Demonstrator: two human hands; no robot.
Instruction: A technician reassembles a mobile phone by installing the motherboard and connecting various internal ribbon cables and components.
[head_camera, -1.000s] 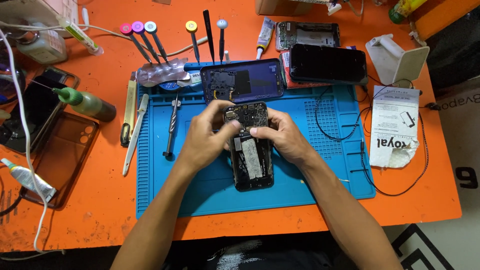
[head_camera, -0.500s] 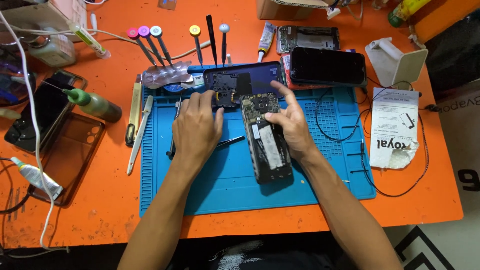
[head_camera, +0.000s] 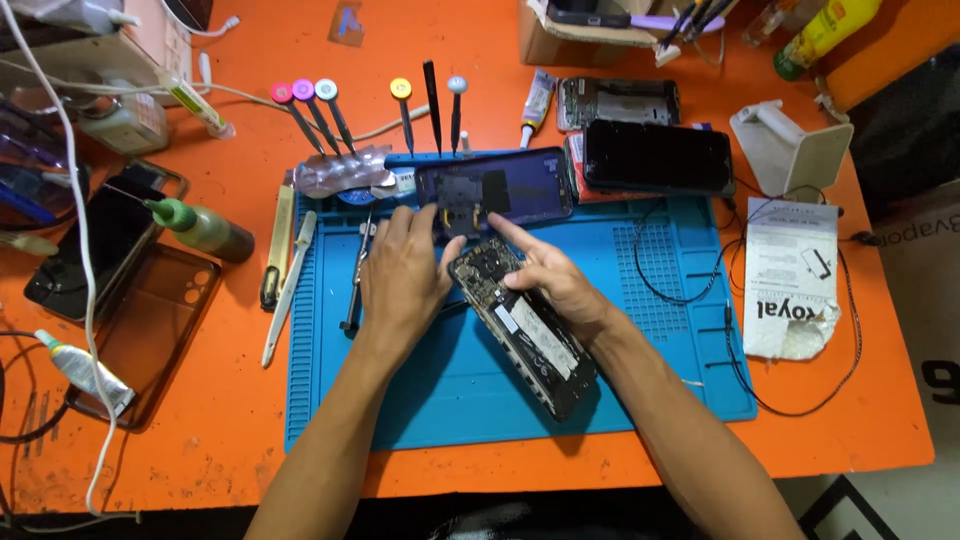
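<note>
The opened phone (head_camera: 524, 325) lies diagonally on the blue mat (head_camera: 430, 400), circuit side up, its upper end under my right hand (head_camera: 553, 285); that hand rests on the phone with the forefinger extended, gripping nothing. My left hand (head_camera: 403, 275) lies flat and open just left of the phone, fingers spread toward the back cover (head_camera: 494, 190) at the mat's far edge; a screwdriver (head_camera: 356, 285) lies beside its outer edge; the orange surface (head_camera: 200, 440) carries everything.
</note>
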